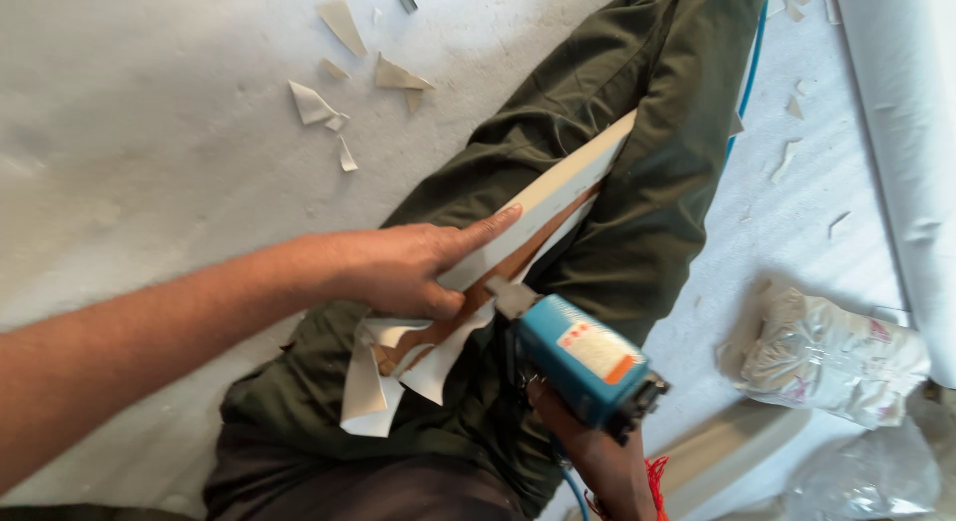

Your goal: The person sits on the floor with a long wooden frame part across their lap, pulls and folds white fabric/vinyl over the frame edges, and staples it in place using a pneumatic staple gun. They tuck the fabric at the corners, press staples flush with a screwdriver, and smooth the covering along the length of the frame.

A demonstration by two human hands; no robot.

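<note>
My left hand (413, 267) presses a long cream strip (558, 187) with a brown underside against my leg in olive trousers (647, 132), index finger stretched along the strip. My right hand (588, 451) grips a blue power tool (583, 357) from below, its nose touching the strip's edge just right of my left thumb. Loose cream offcuts (373, 387) hang from the strip's near end over my thigh.
Cream scraps (344, 68) lie scattered on the pale floor at the upper left and right. A crumpled plastic bag (832, 357) sits at the right. A blue hose (752, 68) runs beside my leg. A white sheet (901, 113) lies along the right edge.
</note>
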